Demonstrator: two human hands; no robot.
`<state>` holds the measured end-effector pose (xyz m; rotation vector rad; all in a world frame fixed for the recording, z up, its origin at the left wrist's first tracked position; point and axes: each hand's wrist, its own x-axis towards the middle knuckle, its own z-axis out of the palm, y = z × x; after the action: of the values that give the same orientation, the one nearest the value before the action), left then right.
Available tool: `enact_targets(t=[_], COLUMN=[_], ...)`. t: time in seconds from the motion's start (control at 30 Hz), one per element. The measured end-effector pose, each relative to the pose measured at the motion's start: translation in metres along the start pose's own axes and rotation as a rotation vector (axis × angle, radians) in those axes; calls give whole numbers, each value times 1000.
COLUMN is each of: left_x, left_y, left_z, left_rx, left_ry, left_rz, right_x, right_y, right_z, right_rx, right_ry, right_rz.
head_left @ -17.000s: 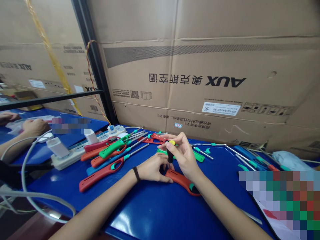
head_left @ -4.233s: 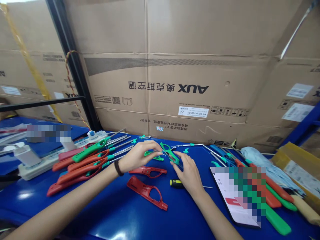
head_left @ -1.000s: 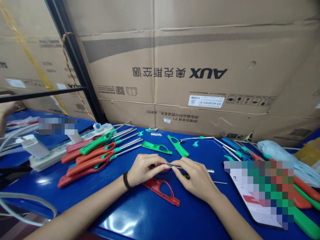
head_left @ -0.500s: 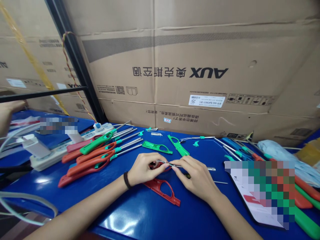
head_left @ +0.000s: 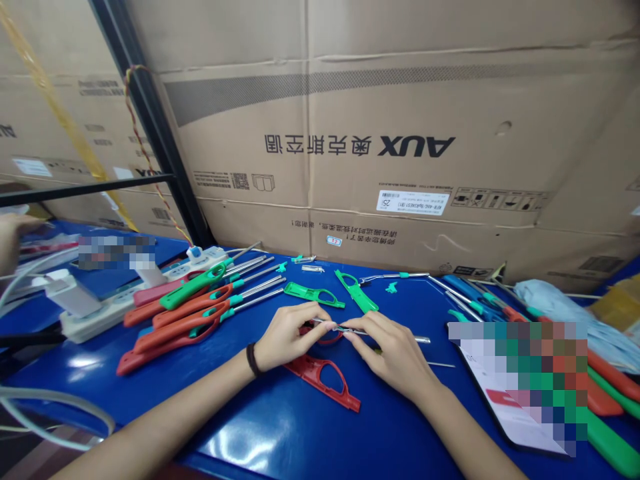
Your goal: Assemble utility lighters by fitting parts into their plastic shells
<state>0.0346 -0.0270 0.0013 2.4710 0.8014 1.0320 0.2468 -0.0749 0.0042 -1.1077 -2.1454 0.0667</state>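
Note:
Both my hands meet over the blue table. My left hand (head_left: 290, 337) pinches a thin wire-like end. My right hand (head_left: 395, 350) grips a slim metal lighter tube (head_left: 423, 340), whose end sticks out past its fingers. The fingertips almost touch, and the small parts between them are partly hidden. Under my left hand lies a red lighter casing half (head_left: 304, 371) with a finger loop; another red piece (head_left: 330, 339) shows behind the fingers. Beyond my hands are a green casing half (head_left: 300, 291) and a second green casing piece (head_left: 364, 297). A thin metal rod (head_left: 443, 365) lies to the right.
Several long-necked lighters (head_left: 175, 337) are piled on the left beside a white power strip (head_left: 83, 327). To the right lie a phone (head_left: 493, 393) and more lighters (head_left: 615, 443). A big cardboard box (head_left: 350, 100) stands behind. Another person's hand (head_left: 13, 233) is at the left edge.
My fingertips have shifted slightly, and the bent wire end stands out less between them. The other person's hand at the left edge has moved a little left and down.

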Motion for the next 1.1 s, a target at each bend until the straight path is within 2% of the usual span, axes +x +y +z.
enact_targets(t=[0.23, 0.43, 0.63, 0.8, 1.1], left_x=[-2, -1, -1, -1, -1], left_y=[5, 2, 2, 2, 3], left_z=[5, 0, -3, -3, -3], left_rx=[10, 22, 2, 15, 25], left_ry=[-46, -29, -87, -51, -6], left_rz=[29, -8, 24, 67, 103], right_x=[-2, -1, -2, -1, -1], right_y=[-5, -6, -1, 0, -1], right_z=[2, 1, 1, 0, 2], right_rx=[82, 154, 105, -13, 97], right_ry=[-55, -83, -40, -16, 30], right_rz=[-12, 26, 0, 34, 20])
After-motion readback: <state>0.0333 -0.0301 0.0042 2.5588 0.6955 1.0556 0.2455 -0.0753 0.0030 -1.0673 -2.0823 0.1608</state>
